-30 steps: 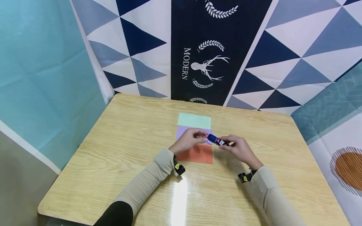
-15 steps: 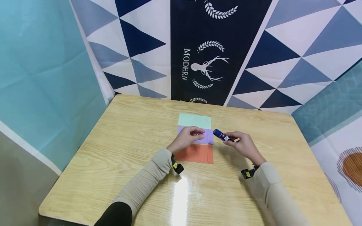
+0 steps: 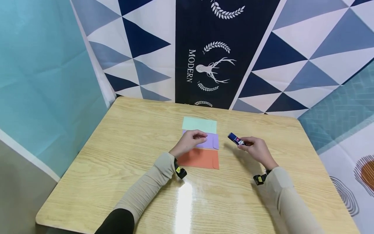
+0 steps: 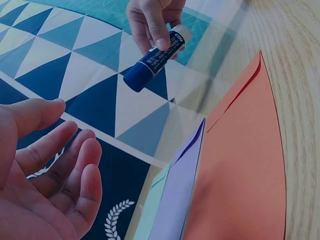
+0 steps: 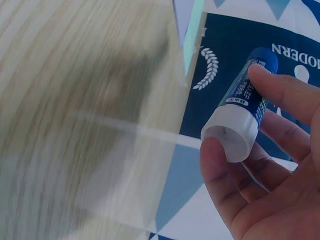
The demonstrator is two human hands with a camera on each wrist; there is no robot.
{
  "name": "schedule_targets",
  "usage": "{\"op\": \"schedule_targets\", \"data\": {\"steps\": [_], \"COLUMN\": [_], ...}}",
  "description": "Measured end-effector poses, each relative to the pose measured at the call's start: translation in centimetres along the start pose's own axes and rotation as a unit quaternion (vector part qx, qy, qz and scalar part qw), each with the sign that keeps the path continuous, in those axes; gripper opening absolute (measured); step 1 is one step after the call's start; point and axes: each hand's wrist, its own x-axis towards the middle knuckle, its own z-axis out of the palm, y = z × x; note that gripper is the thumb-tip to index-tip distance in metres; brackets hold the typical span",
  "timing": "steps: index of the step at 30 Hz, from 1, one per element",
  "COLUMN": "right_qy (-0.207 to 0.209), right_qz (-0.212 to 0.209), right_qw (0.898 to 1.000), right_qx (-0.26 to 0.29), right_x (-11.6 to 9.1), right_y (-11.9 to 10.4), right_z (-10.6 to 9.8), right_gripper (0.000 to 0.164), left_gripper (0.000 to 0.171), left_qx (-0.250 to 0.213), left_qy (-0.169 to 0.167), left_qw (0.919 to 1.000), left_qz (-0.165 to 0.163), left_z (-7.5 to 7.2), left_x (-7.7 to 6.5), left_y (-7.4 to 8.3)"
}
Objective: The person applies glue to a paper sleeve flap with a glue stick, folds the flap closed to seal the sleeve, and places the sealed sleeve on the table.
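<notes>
My right hand holds a glue stick above the table, right of three paper envelopes. Its blue cap end points up and left, while the white base faces the right wrist camera. Thumb and fingers grip the dark blue barrel. Over the purple envelope, my left hand hovers with loosely bent fingers and nothing in them. Beyond the purple one lies a mint green envelope; on the near side is an orange envelope. The left hand hides part of the purple envelope. Flaps of the envelopes lie at their right ends.
The wood-grain table reaches back to a patterned cloth with triangles and a deer print. A teal sheet hangs on the left. Another patterned cloth borders the right side.
A second ago my left fingertips were at the glue stick's cap end. Since then my right hand has carried the glue stick rightward, and my left hand has drawn back slightly left, fingers parted from it.
</notes>
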Motion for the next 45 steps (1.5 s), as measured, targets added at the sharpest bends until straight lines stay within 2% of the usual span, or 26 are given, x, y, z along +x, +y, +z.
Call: {"op": "schedule_targets", "data": {"steps": [5, 11, 17, 26, 37, 45], "right_qy": [-0.005, -0.014, -0.021, -0.047, -0.054, -0.051], "right_qz": [0.021, 0.026, 0.041, 0.066, 0.076, 0.065], "right_qw": [1.000, 0.999, 0.996, 0.993, 0.991, 0.990], "right_qx": [-0.014, -0.028, -0.070, -0.088, -0.099, -0.115], "right_x": [0.2, 0.5, 0.9, 1.0, 0.8, 0.8], "right_y": [0.9, 1.8, 2.9, 4.1, 4.0, 3.9], "right_z": [0.0, 0.0, 0.1, 0.1, -0.1, -0.1], "right_gripper": [0.036, 0.035, 0.036, 0.038, 0.037, 0.039], "left_gripper": [0.031, 0.029, 0.029, 0.027, 0.026, 0.028], "left_qx": [0.003, 0.011, 0.009, 0.007, -0.001, -0.005], "left_qy": [-0.007, 0.004, -0.004, 0.002, 0.002, 0.002], "left_qw": [1.0000, 0.9999, 0.9999, 0.9999, 0.9999, 0.9999], "left_qz": [0.001, 0.000, 0.006, -0.009, -0.013, -0.009], "left_z": [-0.1, -0.3, -0.1, -0.4, -0.1, 0.2], "left_x": [0.0, -0.1, 0.1, -0.2, -0.2, 0.0], "left_y": [-0.2, -0.3, 0.0, 0.1, 0.1, 0.5]}}
